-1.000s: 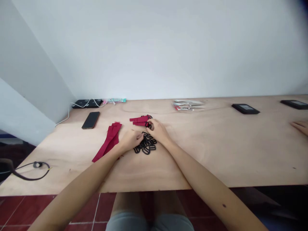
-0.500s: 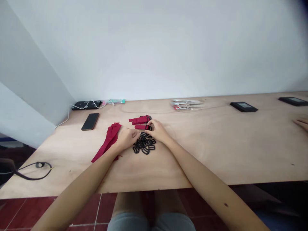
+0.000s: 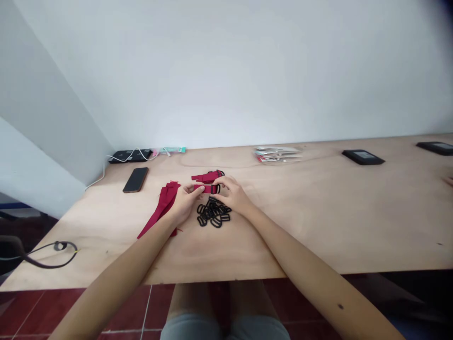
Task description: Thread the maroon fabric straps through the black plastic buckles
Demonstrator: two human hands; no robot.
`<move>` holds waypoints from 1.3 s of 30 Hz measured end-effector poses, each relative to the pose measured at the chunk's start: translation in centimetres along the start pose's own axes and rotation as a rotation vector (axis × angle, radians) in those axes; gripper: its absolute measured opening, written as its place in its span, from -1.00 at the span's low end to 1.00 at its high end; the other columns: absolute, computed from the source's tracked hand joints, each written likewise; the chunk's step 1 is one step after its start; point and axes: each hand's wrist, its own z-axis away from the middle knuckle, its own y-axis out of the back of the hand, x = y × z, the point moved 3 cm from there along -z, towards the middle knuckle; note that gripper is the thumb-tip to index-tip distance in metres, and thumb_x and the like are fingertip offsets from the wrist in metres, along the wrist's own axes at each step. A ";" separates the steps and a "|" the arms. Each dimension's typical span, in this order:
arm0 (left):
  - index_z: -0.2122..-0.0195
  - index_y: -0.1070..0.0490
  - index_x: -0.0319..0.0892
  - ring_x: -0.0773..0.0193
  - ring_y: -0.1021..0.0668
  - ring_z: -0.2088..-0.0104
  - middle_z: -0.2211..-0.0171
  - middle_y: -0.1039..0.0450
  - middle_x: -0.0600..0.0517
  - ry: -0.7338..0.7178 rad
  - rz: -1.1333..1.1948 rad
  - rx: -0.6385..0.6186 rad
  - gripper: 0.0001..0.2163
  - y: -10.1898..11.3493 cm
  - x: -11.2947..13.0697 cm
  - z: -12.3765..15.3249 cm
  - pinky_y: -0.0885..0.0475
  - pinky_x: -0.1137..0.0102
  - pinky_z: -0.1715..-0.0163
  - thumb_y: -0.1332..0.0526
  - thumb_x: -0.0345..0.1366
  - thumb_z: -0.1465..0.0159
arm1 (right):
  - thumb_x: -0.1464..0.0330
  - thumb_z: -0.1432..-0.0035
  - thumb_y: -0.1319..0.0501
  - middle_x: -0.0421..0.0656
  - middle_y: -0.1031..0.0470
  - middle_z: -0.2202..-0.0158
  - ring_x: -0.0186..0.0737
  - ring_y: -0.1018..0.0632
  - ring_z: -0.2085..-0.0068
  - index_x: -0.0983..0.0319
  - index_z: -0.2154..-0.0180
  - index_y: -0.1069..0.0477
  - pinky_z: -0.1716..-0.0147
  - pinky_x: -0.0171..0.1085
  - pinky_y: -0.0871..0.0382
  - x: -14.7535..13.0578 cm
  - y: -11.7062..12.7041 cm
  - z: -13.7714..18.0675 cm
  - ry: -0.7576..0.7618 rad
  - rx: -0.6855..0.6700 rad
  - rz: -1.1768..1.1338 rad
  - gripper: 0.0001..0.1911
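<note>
One short red strap [image 3: 208, 189] in the head view, over the worktop [image 3: 300, 212]: pinched in the left hand [image 3: 186, 200], with the black slide buckle [image 3: 213, 189] at its right end held in the right hand [image 3: 230, 192]. Just nearer, a heap of loose black buckles [image 3: 211, 212]; leftward, longer red strips [image 3: 163, 202]; beyond, red straps with buckles [image 3: 206, 177].

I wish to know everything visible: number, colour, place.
Held strap: 1, red, between hands
Held buckle: 1, black, on it
Buckle pile: 1, black, front
Loose straps: several, red, left
Buckled straps: several, red, rear
Phone: 1, black, left
Boxes: apparently 2, black, rear-left
Thin cable: 1, white, over boxes
Packet: 1, pink-teal, beside boxes
Packet stack: 1, pale, rear centre
Devices: 2, black, right
Thick cable: 1, dark, left
Table: 1, tan, centre
Wall: 1, pale, behind
Tiles: several, red, below
Co-worker's hand: 1, blurred, right edge
Legs: 2, grey shorts, below
Left hand: 1, on strap
Right hand: 1, on buckle
</note>
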 end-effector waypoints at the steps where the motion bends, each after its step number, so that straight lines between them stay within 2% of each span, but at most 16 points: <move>1: 0.21 -0.63 -0.20 0.34 -0.51 0.42 0.37 -0.58 0.02 0.007 0.043 -0.009 -0.62 -0.1 -0.1 0.0 -0.45 0.38 0.31 -0.57 -0.05 -0.10 | 0.36 -0.24 -0.40 -0.09 -0.61 0.07 0.04 -0.56 -0.03 0.11 0.09 -0.51 -0.13 -0.01 -0.43 0.1 -0.1 0.0 -0.005 0.003 -0.007 -0.79; 3: 0.26 -0.63 -0.21 0.37 -0.51 0.44 0.40 -0.57 0.03 0.017 0.074 -0.030 -0.65 -0.3 -0.1 0.2 -0.45 0.41 0.34 -0.60 -0.10 -0.07 | 0.35 -0.23 -0.42 -0.09 -0.62 0.07 0.03 -0.57 -0.01 0.11 0.10 -0.52 -0.11 -0.02 -0.44 0.2 -0.3 0.1 -0.005 0.001 -0.022 -0.79; 8: 0.18 -0.64 -0.25 0.37 -0.56 0.45 0.40 -0.60 0.01 0.097 0.111 -0.129 -0.62 -0.8 -0.2 0.4 -0.50 0.42 0.33 -0.60 -0.13 -0.08 | 0.34 -0.23 -0.43 -0.09 -0.64 0.07 0.02 -0.58 -0.02 0.11 0.10 -0.54 -0.14 0.00 -0.43 0.2 -0.9 0.2 0.041 -0.056 -0.059 -0.79; 14: 0.16 -0.64 -0.21 0.30 -0.63 0.36 0.32 -0.65 -0.01 0.054 0.149 0.022 -0.58 0.1 -0.7 -0.1 -0.53 0.40 0.28 -0.64 -0.17 -0.01 | 0.32 -0.22 -0.43 -0.06 -0.63 0.06 0.03 -0.60 -0.01 0.13 0.08 -0.55 -0.08 -0.02 -0.47 0.6 -0.7 0.0 -0.026 0.043 -0.084 -0.77; 19: 0.10 -0.70 -0.24 0.25 -0.64 0.38 0.32 -0.70 -0.09 0.080 0.069 -0.075 -0.57 -0.3 -0.6 0.3 -0.56 0.33 0.24 -0.62 -0.16 -0.04 | 0.35 -0.22 -0.43 -0.08 -0.63 0.08 0.01 -0.60 -0.02 0.12 0.11 -0.54 -0.12 -0.01 -0.46 1.0 -1.2 0.2 0.019 -0.004 -0.091 -0.80; 23: 0.11 -0.73 -0.24 0.22 -0.66 0.35 0.31 -0.70 -0.10 0.032 0.052 -0.038 -0.59 -0.6 -0.3 0.5 -0.59 0.29 0.19 -0.60 -0.12 -0.07 | 0.34 -0.23 -0.42 -0.07 -0.62 0.06 0.01 -0.60 -0.02 0.14 0.11 -0.53 -0.11 -0.01 -0.47 1.4 -1.3 0.2 0.006 0.011 -0.091 -0.81; 29: 0.17 -0.74 -0.26 0.22 -0.65 0.37 0.30 -0.71 -0.13 0.056 0.020 -0.044 -0.61 -0.4 -0.4 0.4 -0.59 0.30 0.24 -0.62 -0.14 -0.04 | 0.33 -0.21 -0.43 -0.08 -0.62 0.05 0.01 -0.60 -0.03 0.13 0.11 -0.52 -0.07 -0.04 -0.48 2.0 -1.6 0.5 -0.022 -0.016 -0.093 -0.79; 36: 0.21 -0.76 -0.24 0.18 -0.66 0.41 0.32 -0.72 -0.12 -0.032 -0.167 -0.025 -0.71 -0.1 -0.7 0.3 -0.59 0.30 0.31 -0.56 -0.16 -0.10 | 0.38 -0.20 -0.42 -0.09 -0.61 0.08 -0.03 -0.60 0.00 0.15 0.14 -0.50 -0.05 -0.08 -0.48 1.8 -1.9 0.5 0.005 -0.055 -0.144 -0.81; 39: 0.21 -0.75 -0.23 0.19 -0.66 0.41 0.34 -0.72 -0.10 -0.052 -0.168 -0.023 -0.72 -0.2 -0.5 0.5 -0.59 0.32 0.31 -0.54 -0.15 -0.13 | 0.36 -0.18 -0.44 -0.08 -0.60 0.09 -0.03 -0.60 0.01 0.16 0.15 -0.50 -0.02 -0.09 -0.48 1.9 -1.9 0.5 0.006 -0.043 -0.160 -0.79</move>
